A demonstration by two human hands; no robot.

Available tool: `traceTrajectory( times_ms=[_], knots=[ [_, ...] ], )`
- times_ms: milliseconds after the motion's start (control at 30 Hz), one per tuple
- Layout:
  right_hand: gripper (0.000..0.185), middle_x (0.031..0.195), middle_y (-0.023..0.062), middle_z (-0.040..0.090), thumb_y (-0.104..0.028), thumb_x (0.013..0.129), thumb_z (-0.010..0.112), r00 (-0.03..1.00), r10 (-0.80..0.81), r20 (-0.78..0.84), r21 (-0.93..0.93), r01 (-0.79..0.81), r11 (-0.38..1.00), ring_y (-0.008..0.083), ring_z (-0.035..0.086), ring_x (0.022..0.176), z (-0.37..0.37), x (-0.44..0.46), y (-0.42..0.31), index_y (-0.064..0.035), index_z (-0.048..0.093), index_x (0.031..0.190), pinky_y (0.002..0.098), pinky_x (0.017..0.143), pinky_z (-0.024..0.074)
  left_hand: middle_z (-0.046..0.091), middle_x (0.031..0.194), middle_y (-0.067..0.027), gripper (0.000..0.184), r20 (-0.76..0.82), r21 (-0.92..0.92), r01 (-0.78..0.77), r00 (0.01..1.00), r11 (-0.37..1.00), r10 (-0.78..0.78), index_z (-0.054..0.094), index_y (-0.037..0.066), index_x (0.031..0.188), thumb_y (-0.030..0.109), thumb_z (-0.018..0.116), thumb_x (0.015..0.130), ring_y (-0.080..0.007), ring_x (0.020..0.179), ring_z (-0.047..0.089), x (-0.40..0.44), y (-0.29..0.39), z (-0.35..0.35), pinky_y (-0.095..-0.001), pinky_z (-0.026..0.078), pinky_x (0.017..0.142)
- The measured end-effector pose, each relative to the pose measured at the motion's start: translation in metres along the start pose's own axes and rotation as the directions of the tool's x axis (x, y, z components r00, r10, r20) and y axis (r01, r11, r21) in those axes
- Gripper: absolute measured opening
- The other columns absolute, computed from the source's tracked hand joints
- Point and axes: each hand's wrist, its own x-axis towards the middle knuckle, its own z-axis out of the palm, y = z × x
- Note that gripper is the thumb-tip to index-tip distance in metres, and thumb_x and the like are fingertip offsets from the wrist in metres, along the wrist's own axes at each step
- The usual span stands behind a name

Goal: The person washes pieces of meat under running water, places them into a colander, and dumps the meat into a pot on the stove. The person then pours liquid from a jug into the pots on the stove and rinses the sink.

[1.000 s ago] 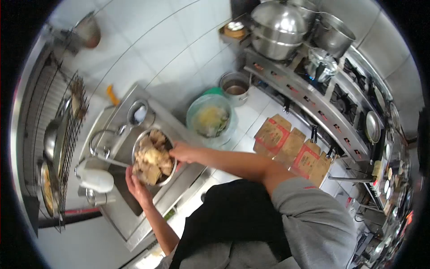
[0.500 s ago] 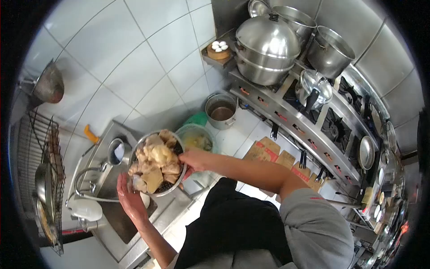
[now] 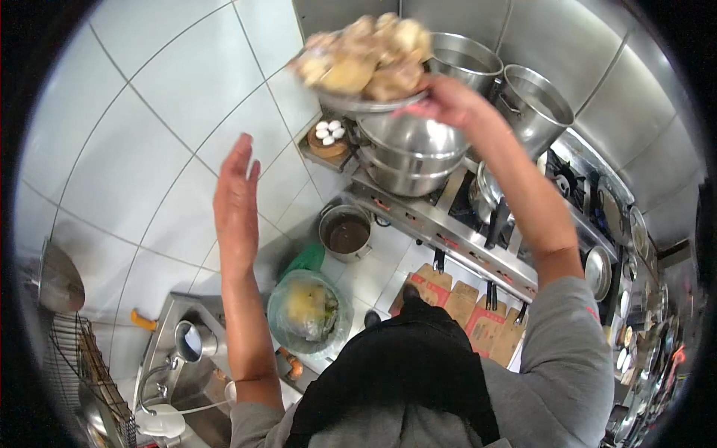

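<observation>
My right hand (image 3: 448, 101) grips the edge of a round metal colander (image 3: 366, 104). It is heaped with pale, yellowish pieces of meat (image 3: 357, 63), a little blurred by motion. The colander is up at chest height or higher and, from this view, overlaps the domed lid of a large steamer pot (image 3: 411, 149) on the stove. Whether it touches the lid I cannot tell. My left hand (image 3: 237, 201) is raised in front of the tiled wall, apart from the colander. Its fingers are stretched out and nothing is in them.
Two tall pots (image 3: 534, 108) stand at the back of the stove (image 3: 455, 243). White eggs (image 3: 328, 133) sit on a corner ledge. On the floor are a pot of dark liquid (image 3: 347, 233), a lined bin (image 3: 310, 313) and flattened cardboard (image 3: 463, 306). A sink (image 3: 190, 388) is at lower left.
The colander of meat has gone from above the sink up and right toward the stove in my right hand. My left hand has come off its side and risen. My view has turned.
</observation>
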Motion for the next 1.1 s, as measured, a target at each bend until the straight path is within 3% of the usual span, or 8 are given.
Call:
traceTrajectory(
  times_ms=[200,333,400,467,533,600,833,1100],
  knots=[
    [0.038,0.123,0.0333,0.052,-0.008,0.097,0.043,0.958,-0.092,-0.272,0.008,0.098,0.995,0.0537,0.057,0.107,-0.166,0.068,-0.124,0.0148,0.040,0.128,0.0368,0.078,0.0640,0.044,0.146,-0.0178,0.050,-0.050,0.266,0.309,0.950,0.913,-0.307,0.048,-0.002,0.136,0.031,0.054,0.099,-0.0277,0.134,0.042,-0.038,-0.081,0.004,-0.0407,0.031,0.111],
    [0.035,0.112,0.0308,0.060,-0.011,0.099,0.039,0.878,-0.188,-0.441,-0.209,0.103,0.972,0.0455,0.066,0.093,-0.273,0.116,-0.156,0.0154,0.049,0.119,0.0378,0.071,0.0650,0.056,0.133,-0.0181,0.040,-0.307,0.335,0.619,0.785,0.711,-0.538,0.057,0.000,0.126,0.024,0.061,0.095,-0.0295,0.123,0.054,-0.118,-0.160,-0.028,-0.0393,0.041,0.101],
    [0.035,0.110,0.0292,0.060,-0.010,0.099,0.041,0.909,-0.129,-0.397,-0.210,0.047,0.977,0.0416,0.068,0.086,-0.362,0.158,-0.163,0.0153,0.045,0.122,0.0393,0.066,0.0650,0.061,0.124,-0.0204,0.037,-0.431,0.601,0.704,0.684,0.378,-0.589,0.061,-0.001,0.119,0.026,0.061,0.095,-0.0304,0.116,0.059,-0.166,-0.189,-0.045,-0.0381,0.045,0.095],
    [0.035,0.105,0.0285,0.063,-0.011,0.097,0.041,0.872,-0.090,-0.481,-0.218,-0.020,0.976,0.0410,0.070,0.079,-0.395,0.180,-0.164,0.0158,0.048,0.118,0.0399,0.061,0.0643,0.067,0.111,-0.0197,0.034,-0.491,0.468,0.807,0.576,0.360,-0.654,0.063,-0.001,0.115,0.026,0.060,0.095,-0.0313,0.105,0.064,-0.239,-0.227,-0.070,-0.0386,0.048,0.088],
    [0.035,0.101,0.0279,0.065,-0.011,0.095,0.042,0.821,-0.099,-0.563,-0.263,-0.064,0.963,0.0411,0.070,0.078,-0.415,0.190,-0.160,0.0162,0.049,0.117,0.0402,0.059,0.0638,0.071,0.099,-0.0173,0.032,-0.276,0.842,0.507,0.699,0.185,-0.659,0.066,-0.001,0.110,0.027,0.059,0.095,-0.0329,0.097,0.067,-0.266,-0.227,-0.071,-0.0394,0.050,0.085],
    [0.035,0.097,0.0266,0.067,-0.011,0.094,0.045,0.841,-0.064,-0.537,-0.292,-0.113,0.950,0.0419,0.070,0.078,-0.458,0.213,-0.154,0.0149,0.051,0.116,0.0397,0.058,0.0632,0.071,0.095,-0.0186,0.031,-0.377,0.654,0.730,0.542,0.198,-0.751,0.069,0.001,0.101,0.029,0.059,0.094,-0.0349,0.095,0.067,-0.293,-0.230,-0.064,-0.0411,0.050,0.083],
    [0.025,0.090,0.0181,0.069,-0.011,0.094,0.051,0.847,-0.048,-0.530,-0.290,-0.128,0.948,0.0305,0.070,0.067,-0.482,0.242,-0.124,0.0096,0.061,0.104,0.0367,0.053,0.0629,0.070,0.097,-0.0212,0.035,-0.237,0.817,0.564,0.518,0.119,-0.822,0.071,0.003,0.101,0.035,0.056,0.095,-0.0385,0.098,0.065,-0.352,-0.244,-0.071,-0.0429,0.050,0.084],
    [0.023,0.099,0.0212,0.067,-0.009,0.088,0.064,0.810,-0.042,-0.585,-0.392,-0.237,0.889,0.0368,0.070,0.082,-0.462,0.256,-0.128,0.0101,0.063,0.100,0.0446,0.060,0.0643,0.069,0.090,-0.0213,0.037,-0.211,0.846,0.525,0.491,0.094,-0.845,0.070,0.002,0.096,0.036,0.057,0.094,-0.0402,0.092,0.065,-0.362,-0.256,-0.074,-0.0451,0.050,0.078]
  ],
)
